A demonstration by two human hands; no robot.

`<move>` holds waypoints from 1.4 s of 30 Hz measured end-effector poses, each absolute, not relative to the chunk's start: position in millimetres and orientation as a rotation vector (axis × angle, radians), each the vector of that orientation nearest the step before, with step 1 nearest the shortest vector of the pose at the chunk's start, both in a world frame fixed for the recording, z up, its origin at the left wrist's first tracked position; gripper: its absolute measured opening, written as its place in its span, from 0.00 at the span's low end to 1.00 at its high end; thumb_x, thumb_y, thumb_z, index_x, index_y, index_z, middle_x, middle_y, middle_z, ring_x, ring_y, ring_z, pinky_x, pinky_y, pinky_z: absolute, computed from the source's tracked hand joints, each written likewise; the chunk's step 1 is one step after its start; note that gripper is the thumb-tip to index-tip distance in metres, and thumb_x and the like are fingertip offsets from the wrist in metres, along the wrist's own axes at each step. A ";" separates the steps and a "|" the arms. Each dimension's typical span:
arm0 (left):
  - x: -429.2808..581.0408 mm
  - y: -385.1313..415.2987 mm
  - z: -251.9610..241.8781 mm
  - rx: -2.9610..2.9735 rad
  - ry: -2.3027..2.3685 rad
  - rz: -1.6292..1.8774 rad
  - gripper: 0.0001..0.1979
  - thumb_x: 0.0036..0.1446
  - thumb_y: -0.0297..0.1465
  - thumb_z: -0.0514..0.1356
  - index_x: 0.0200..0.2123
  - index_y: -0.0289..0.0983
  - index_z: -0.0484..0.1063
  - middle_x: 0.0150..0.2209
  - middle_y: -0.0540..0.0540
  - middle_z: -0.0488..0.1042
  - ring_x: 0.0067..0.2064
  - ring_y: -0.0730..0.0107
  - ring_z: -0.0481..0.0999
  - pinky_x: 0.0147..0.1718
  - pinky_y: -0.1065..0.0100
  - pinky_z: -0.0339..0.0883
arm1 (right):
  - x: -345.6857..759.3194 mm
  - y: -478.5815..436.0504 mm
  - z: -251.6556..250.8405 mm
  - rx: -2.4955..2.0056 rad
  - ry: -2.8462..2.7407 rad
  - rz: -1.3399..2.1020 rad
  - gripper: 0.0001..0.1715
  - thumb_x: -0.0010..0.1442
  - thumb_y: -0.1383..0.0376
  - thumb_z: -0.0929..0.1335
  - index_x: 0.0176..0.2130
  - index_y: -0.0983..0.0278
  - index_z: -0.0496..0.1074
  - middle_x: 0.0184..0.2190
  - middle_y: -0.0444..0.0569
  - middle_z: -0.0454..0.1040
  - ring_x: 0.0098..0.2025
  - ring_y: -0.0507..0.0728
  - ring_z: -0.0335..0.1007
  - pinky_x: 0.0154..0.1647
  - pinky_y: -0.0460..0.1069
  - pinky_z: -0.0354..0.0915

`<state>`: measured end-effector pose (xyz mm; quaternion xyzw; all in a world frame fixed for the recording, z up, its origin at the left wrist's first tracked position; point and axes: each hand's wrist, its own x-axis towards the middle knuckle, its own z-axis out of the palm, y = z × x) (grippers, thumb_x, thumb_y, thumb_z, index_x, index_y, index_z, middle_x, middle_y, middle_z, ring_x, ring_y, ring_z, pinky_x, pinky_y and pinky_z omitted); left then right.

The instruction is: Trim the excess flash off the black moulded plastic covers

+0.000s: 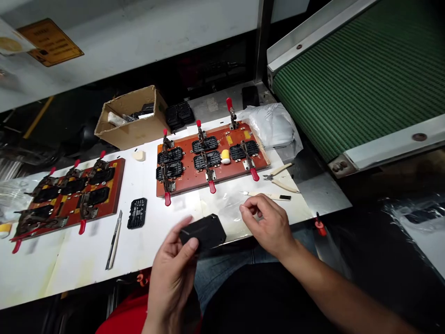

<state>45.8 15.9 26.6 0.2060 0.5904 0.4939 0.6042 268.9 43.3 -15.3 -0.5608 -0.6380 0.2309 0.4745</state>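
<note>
My left hand (177, 266) grips a flat black plastic cover (205, 232) by its left end, thumb on top, in front of the table edge. To the right of it, my right hand (267, 220) hovers with thumb and forefinger pinched; whatever they hold, if anything, is too small to make out. Just beyond that hand lie a white-handled craft knife (269, 195) and a pair of cutting pliers (281, 178). A black ribbed plastic part (137, 213) lies on the white sheet to the left, next to a utility knife (114, 240).
A brown fixture board (187, 184) with red-handled clamps holds several black parts; a second board (118, 185) stands at left. Behind are a cardboard box (128, 132), stacked black parts (180, 115) and a plastic bag (278, 127). A green conveyor belt (351, 83) slopes at right.
</note>
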 end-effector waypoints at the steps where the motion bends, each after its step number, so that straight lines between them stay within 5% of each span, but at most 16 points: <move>1: 46.6 13.1 25.5 0.437 1.322 1.092 0.28 0.45 0.33 0.80 0.51 0.42 0.79 0.44 0.44 0.84 0.47 0.58 0.84 0.48 0.64 0.76 | 266.7 43.0 -13.4 -1.352 -1.567 0.604 0.03 0.70 0.67 0.69 0.40 0.61 0.73 0.36 0.45 0.73 0.38 0.53 0.72 0.41 0.49 0.67; 3: 50.8 7.6 22.3 0.422 1.230 1.047 0.19 0.47 0.31 0.79 0.41 0.38 0.79 0.51 0.41 0.83 0.53 0.54 0.83 0.54 0.61 0.74 | 262.7 40.6 -9.8 -1.326 -1.558 0.680 0.04 0.71 0.67 0.68 0.42 0.61 0.74 0.39 0.47 0.73 0.41 0.54 0.71 0.41 0.49 0.67; 7: 58.9 3.3 16.6 0.493 1.124 1.042 0.12 0.54 0.30 0.75 0.38 0.38 0.77 0.62 0.39 0.78 0.62 0.52 0.78 0.61 0.59 0.68 | 262.1 32.9 -4.5 -1.282 -1.563 0.793 0.04 0.71 0.69 0.68 0.43 0.60 0.73 0.38 0.44 0.76 0.40 0.53 0.72 0.41 0.48 0.68; 16: 62.4 14.3 15.4 0.640 1.308 1.112 0.18 0.53 0.32 0.76 0.43 0.40 0.75 0.38 0.50 0.82 0.39 0.72 0.80 0.43 0.73 0.71 | 271.0 25.0 1.0 -1.005 -1.699 0.788 0.16 0.70 0.76 0.67 0.52 0.61 0.77 0.44 0.50 0.78 0.46 0.54 0.77 0.48 0.48 0.73; 23: 93.6 5.8 5.4 0.431 1.374 1.389 0.26 0.48 0.36 0.78 0.47 0.41 0.72 0.37 0.50 0.83 0.36 0.70 0.82 0.40 0.70 0.75 | 241.8 12.6 -11.2 -0.949 -1.722 0.858 0.10 0.70 0.72 0.69 0.50 0.64 0.77 0.41 0.51 0.80 0.42 0.56 0.78 0.46 0.50 0.74; 28: 103.1 -9.5 0.2 0.859 1.468 1.190 0.13 0.59 0.36 0.72 0.44 0.41 0.76 0.55 0.42 0.81 0.61 0.56 0.77 0.63 0.58 0.69 | 243.5 15.3 -0.3 -1.110 -1.507 0.820 0.12 0.72 0.73 0.65 0.51 0.62 0.75 0.43 0.51 0.78 0.47 0.55 0.76 0.50 0.50 0.72; 31: 101.5 -8.8 4.2 0.904 1.436 1.118 0.13 0.57 0.35 0.73 0.45 0.41 0.77 0.62 0.41 0.77 0.66 0.51 0.73 0.66 0.54 0.66 | 246.7 14.5 5.3 -0.987 -1.656 0.852 0.09 0.71 0.71 0.66 0.48 0.62 0.75 0.42 0.51 0.79 0.45 0.57 0.76 0.49 0.52 0.72; 34: 100.5 -1.2 5.5 0.734 1.426 1.168 0.19 0.52 0.33 0.76 0.46 0.41 0.76 0.56 0.42 0.81 0.57 0.54 0.80 0.55 0.60 0.75 | 246.7 11.6 4.3 -0.882 -1.709 0.964 0.04 0.70 0.67 0.69 0.46 0.62 0.74 0.38 0.49 0.80 0.40 0.56 0.76 0.45 0.51 0.72; 38: 105.7 9.7 4.7 0.501 1.434 1.354 0.20 0.53 0.36 0.77 0.45 0.43 0.74 0.35 0.53 0.79 0.34 0.76 0.78 0.36 0.77 0.73 | 248.9 11.7 -2.5 -1.123 -1.557 0.952 0.04 0.70 0.65 0.70 0.45 0.62 0.74 0.35 0.46 0.77 0.36 0.53 0.73 0.39 0.48 0.69; 42: 110.7 8.9 9.0 0.457 1.300 1.371 0.18 0.55 0.35 0.75 0.47 0.44 0.76 0.43 0.51 0.79 0.44 0.74 0.79 0.46 0.75 0.73 | 252.3 15.9 -7.1 -1.188 -1.488 0.984 0.04 0.72 0.66 0.68 0.45 0.61 0.74 0.35 0.44 0.76 0.37 0.52 0.73 0.40 0.47 0.68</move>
